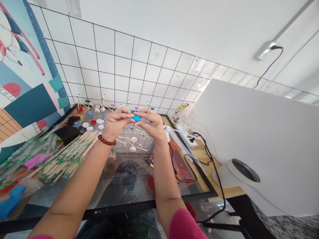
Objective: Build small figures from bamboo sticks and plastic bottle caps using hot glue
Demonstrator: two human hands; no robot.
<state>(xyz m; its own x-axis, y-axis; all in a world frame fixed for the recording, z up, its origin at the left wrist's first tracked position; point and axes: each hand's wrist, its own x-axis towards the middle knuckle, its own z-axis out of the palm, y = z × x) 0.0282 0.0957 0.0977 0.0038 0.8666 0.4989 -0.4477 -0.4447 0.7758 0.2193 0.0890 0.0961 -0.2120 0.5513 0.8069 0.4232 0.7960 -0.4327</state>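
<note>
My left hand [117, 121] and my right hand [151, 122] are raised in front of me above the glass-topped table, fingertips almost meeting. Between them is a small blue lump [136, 118], smooth and oval, like soft modelling clay. The thumb and fingers of both hands pinch it from either side. Below the hands lies a small stick frame [129, 142] with white bottle caps attached. Behind them, several similar stick models stand in a row, some topped with coloured lumps; my fingers hide part of that row.
Wrapped chopsticks [72, 154] are piled at left, near loose bottle caps [93, 122] and a blue packet [12, 200]. To the right are a glue gun [167, 131], a power strip [186, 136], black cables and a white bucket [231, 172]. A wire grid [114, 59] stands behind.
</note>
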